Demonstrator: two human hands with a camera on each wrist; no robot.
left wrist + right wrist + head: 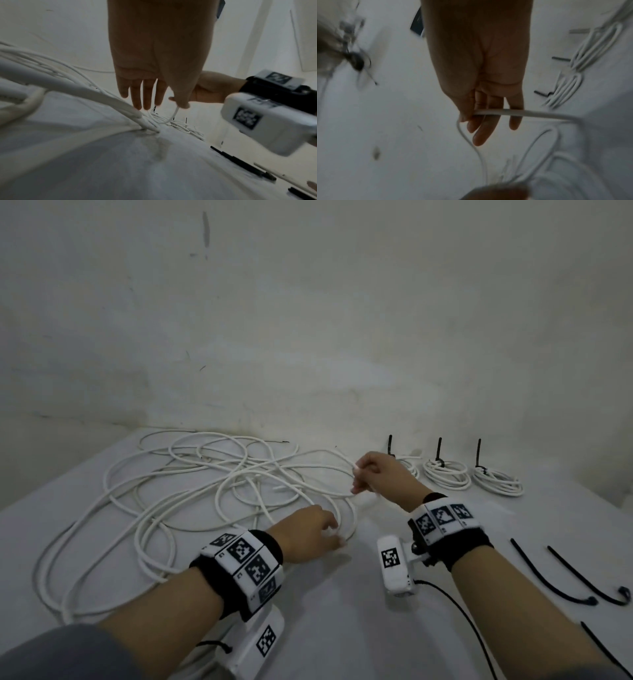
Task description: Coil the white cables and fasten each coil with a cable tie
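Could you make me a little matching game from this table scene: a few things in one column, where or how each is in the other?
Things:
1. loose tangle of white cable
2. three tied white cable coils
3. loose black cable ties
4. person's right hand

States:
A. lying unused at the table's near right
B. pinching a white cable strand
C. spread over the table's left
D. lined up at the far right, each bound by a black tie

Pairs: 1-C, 2-D, 3-A, 4-B
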